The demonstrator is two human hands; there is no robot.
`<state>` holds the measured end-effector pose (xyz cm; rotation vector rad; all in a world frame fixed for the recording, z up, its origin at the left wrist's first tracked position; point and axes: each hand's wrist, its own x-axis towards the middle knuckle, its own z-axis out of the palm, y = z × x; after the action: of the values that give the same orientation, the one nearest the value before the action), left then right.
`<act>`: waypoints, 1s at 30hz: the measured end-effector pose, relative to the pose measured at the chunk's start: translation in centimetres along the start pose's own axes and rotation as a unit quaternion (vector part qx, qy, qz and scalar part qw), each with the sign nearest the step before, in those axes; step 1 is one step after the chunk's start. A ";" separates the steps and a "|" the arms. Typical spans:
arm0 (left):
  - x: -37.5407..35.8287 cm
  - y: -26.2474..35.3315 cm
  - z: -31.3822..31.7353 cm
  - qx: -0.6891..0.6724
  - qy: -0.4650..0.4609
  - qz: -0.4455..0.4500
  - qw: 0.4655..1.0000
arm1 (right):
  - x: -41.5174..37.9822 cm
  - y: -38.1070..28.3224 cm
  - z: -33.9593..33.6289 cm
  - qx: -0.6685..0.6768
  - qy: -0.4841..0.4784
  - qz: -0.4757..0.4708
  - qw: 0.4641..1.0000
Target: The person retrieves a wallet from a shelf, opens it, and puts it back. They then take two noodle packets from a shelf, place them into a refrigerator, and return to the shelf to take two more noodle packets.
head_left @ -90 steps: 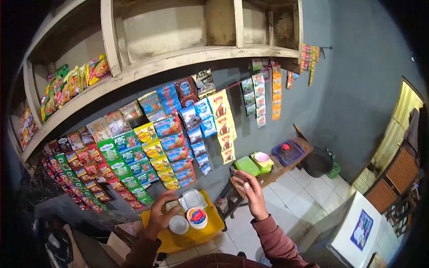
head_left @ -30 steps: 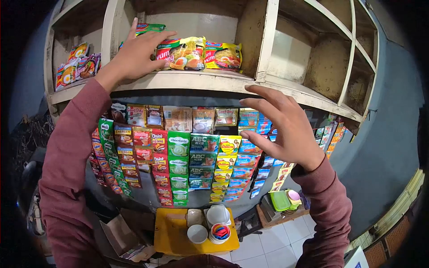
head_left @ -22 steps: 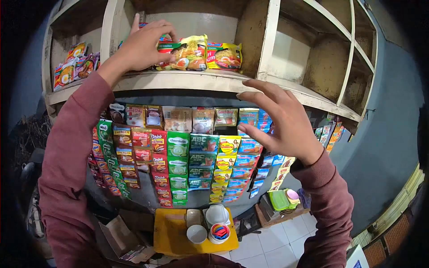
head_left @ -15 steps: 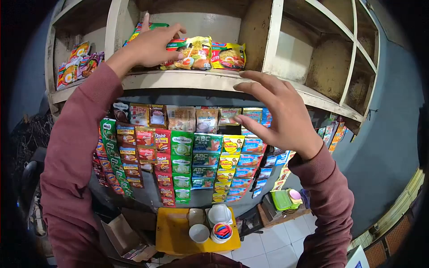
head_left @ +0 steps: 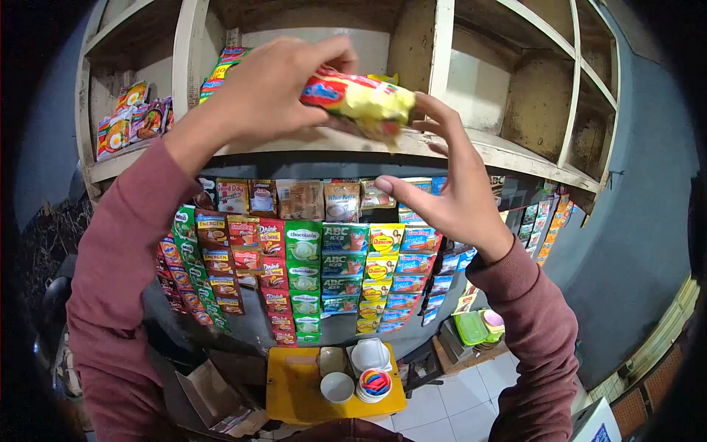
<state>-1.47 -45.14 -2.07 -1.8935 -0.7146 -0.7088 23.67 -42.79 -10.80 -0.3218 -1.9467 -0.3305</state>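
My left hand [head_left: 272, 92] is closed on a yellow and red instant noodle packet [head_left: 368, 103], held by its left end in front of the shelf edge. The packet is tilted and blurred by motion. Fingertips of my right hand [head_left: 464, 177] are right at its other end, while that thumb stays well apart below, so the hand is open. Another noodle packet [head_left: 213, 77], green and yellow, stands in the same compartment behind my left hand. A bit of yellow wrapper [head_left: 387, 78] peeks out behind the held packet.
The white wooden shelf [head_left: 272, 144] has several compartments; more noodle packets [head_left: 118, 132] lie in the left one. Strips of drink sachets [head_left: 303, 265] hang beneath it. Below are a yellow table [head_left: 287, 401] with bowls [head_left: 337, 387] and a green plastic container [head_left: 471, 328].
My left hand has taken hold of a noodle packet and pulled it out, rightward over the shelf edge. My right hand's fingers have come up to the packet's end.
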 end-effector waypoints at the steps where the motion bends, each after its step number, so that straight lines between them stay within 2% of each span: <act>1: 0.2 1.5 -0.7 -0.105 -0.021 -0.014 0.994 | -0.2 -0.2 0.3 0.075 0.000 0.024 0.997; 2: 0.3 2.4 -1.0 -0.209 -0.043 -0.030 0.977 | -0.3 -0.3 0.5 0.150 -0.001 0.046 0.988; 3: 0.3 2.7 -1.0 -0.192 -0.033 0.008 0.981 | -0.7 0.0 1.1 0.174 0.019 0.025 0.984; 4: 0.2 3.0 -1.1 -0.192 -0.034 0.007 0.981 | -1.0 0.3 1.3 0.176 0.019 0.025 0.984; 7: -0.2 2.8 -2.2 -0.208 -0.094 0.011 0.974 | -1.4 -0.3 1.2 0.193 0.019 0.102 0.976; 10: -1.1 -1.9 -2.6 -0.206 -0.046 -0.036 0.977 | -1.9 0.0 1.3 0.228 0.030 0.103 0.968; 12: -2.2 -6.2 -3.0 -0.090 -0.057 -0.044 0.993 | -2.1 0.4 1.3 0.242 0.040 0.096 0.965; 13: -3.1 -8.2 -2.6 -0.090 -0.057 -0.045 0.993 | -2.3 0.6 1.0 0.247 0.027 0.122 0.961; 15: -4.8 -10.8 -1.8 -0.005 -0.116 -0.098 0.988 | -2.3 0.6 1.0 0.268 0.018 0.146 0.952; 16: -4.9 -10.5 -2.1 -0.004 -0.117 -0.100 0.988 | -2.2 0.5 1.0 0.270 0.016 0.145 0.952; 19: -4.4 -9.8 -2.7 -0.028 -0.284 -0.265 0.921 | -2.1 0.2 1.2 0.246 0.009 0.149 0.958; 23: -5.3 -12.7 -1.3 -0.004 -0.307 -0.220 0.926 | -2.2 0.3 1.8 0.247 0.030 0.121 0.961; 25: -5.4 -13.3 -1.1 0.018 -0.277 -0.203 0.939 | -2.4 0.5 1.9 0.253 0.035 0.119 0.960; 28: -5.4 -13.7 -1.0 0.035 -0.250 -0.185 0.950 | -2.8 0.5 1.6 0.243 0.018 0.137 0.960; 30: -5.7 -13.7 -0.9 0.041 -0.239 -0.170 0.955 | -2.9 0.0 1.4 0.279 0.011 0.188 0.942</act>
<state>-15.37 -41.92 1.98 -1.9013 -1.3796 -0.4137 23.63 -42.44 -14.02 -0.3008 -1.8184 0.4617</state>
